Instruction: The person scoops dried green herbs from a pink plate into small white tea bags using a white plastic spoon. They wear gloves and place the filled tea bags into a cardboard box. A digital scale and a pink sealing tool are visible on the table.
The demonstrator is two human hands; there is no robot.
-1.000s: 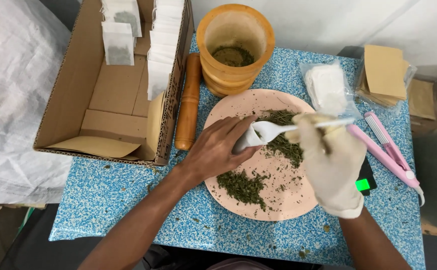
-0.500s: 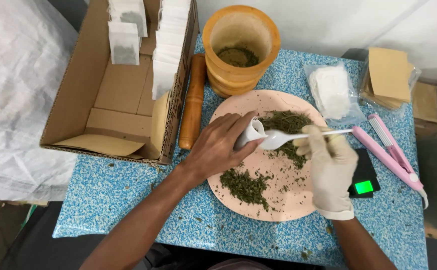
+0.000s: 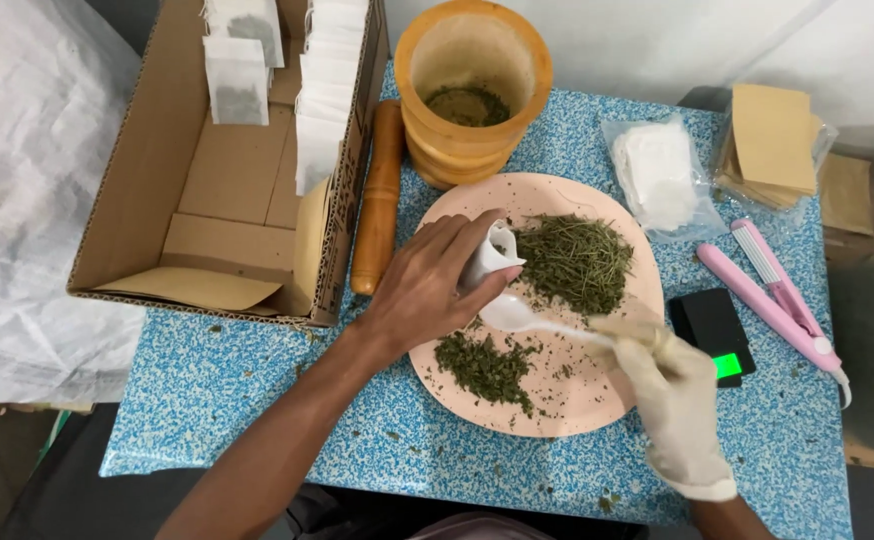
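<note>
The right hand (image 3: 675, 400) wears a cream glove with a rolled cuff; the left hand (image 3: 427, 290) is bare.

Plate (image 3: 597, 395) hemmed by pestle (image 3: 378, 200) (left), scale (image 3: 714, 330) right.

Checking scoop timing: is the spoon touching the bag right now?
Apart. The head view shows the spoon bowl low over the plate, with bare plate between it and the bag held above by the left hand.
</note>
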